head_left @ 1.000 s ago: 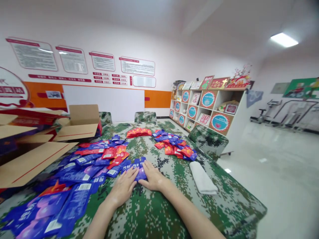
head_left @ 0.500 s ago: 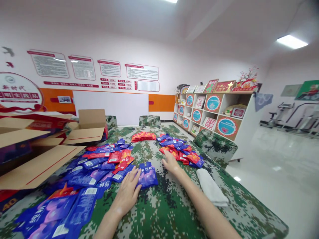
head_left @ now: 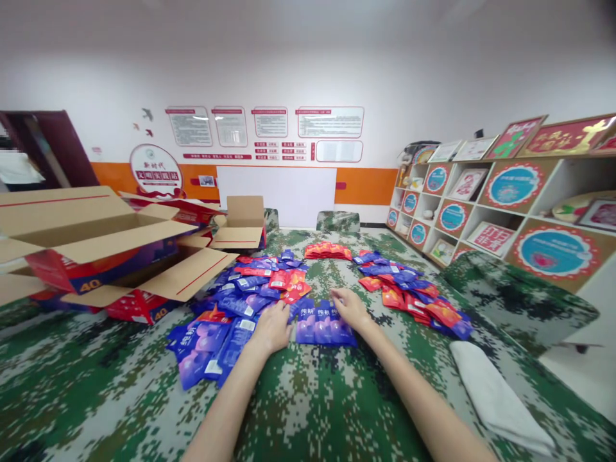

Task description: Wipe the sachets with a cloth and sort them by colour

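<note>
A person's two bare hands rest on a small row of blue snack sachets (head_left: 323, 324) laid side by side on a camouflage-patterned tablecloth (head_left: 317, 410). The left hand (head_left: 272, 327) lies flat and open, palm down, at the left edge of the row, its fingers touching the nearest packet and gripping nothing. The right hand (head_left: 351, 308) presses loosely spread fingers on the row's upper right edge, also without closing around anything. Just to the left sprawls a loose heap of blue and red sachets (head_left: 240, 298), some overlapping the row's end. A second mixed pile of sachets (head_left: 414, 295) lies to the right, near but apart from the right hand, and a neat stack of red sachets (head_left: 328, 251) sits farther back at the table's middle. Open cardboard cartons (head_left: 91, 237) with flaps spread crowd the left side of the table. A folded white cloth (head_left: 495, 398) lies near the table's right edge. Display shelves (head_left: 486, 199) with framed cards line the right wall.
</note>
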A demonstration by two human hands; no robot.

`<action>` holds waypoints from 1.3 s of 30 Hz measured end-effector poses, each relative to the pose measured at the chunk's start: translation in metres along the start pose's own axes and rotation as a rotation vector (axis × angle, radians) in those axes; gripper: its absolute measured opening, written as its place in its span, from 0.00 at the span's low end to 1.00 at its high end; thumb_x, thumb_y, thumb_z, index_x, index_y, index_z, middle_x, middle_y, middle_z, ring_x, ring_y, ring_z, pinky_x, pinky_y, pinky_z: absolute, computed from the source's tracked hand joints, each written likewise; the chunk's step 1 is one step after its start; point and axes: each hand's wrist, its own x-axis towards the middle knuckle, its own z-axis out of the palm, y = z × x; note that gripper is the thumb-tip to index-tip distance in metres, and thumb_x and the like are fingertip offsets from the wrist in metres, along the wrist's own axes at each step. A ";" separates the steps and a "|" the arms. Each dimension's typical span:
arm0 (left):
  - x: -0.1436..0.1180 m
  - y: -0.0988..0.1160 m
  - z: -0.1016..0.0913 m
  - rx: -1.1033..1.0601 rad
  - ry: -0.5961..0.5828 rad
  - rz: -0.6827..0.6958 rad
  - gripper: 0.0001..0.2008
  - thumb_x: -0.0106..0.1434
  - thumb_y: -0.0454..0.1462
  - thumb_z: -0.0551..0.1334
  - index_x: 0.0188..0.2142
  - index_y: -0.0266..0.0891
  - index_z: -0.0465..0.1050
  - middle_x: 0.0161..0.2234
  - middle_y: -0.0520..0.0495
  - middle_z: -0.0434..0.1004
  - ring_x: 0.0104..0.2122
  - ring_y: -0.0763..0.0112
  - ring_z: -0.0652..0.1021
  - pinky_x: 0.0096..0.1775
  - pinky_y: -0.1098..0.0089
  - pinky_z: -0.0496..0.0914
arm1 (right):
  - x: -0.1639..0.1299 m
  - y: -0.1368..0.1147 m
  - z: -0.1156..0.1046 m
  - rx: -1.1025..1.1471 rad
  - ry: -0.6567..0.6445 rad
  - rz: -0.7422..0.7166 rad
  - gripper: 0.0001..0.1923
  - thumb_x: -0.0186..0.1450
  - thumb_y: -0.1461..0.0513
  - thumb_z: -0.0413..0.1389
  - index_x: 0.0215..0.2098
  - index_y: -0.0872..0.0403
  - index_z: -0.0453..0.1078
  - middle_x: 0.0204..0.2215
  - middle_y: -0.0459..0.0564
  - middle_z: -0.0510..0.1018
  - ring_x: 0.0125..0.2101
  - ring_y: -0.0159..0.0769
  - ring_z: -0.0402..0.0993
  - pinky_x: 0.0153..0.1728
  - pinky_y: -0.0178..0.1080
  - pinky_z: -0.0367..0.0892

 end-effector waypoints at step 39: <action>-0.018 -0.048 -0.028 -0.852 0.287 -0.447 0.11 0.64 0.41 0.54 0.43 0.38 0.67 0.36 0.49 0.74 0.30 0.72 0.77 0.30 0.71 0.74 | -0.052 -0.026 -0.018 0.244 0.015 0.046 0.17 0.60 0.60 0.50 0.43 0.56 0.73 0.40 0.54 0.78 0.41 0.43 0.74 0.46 0.46 0.66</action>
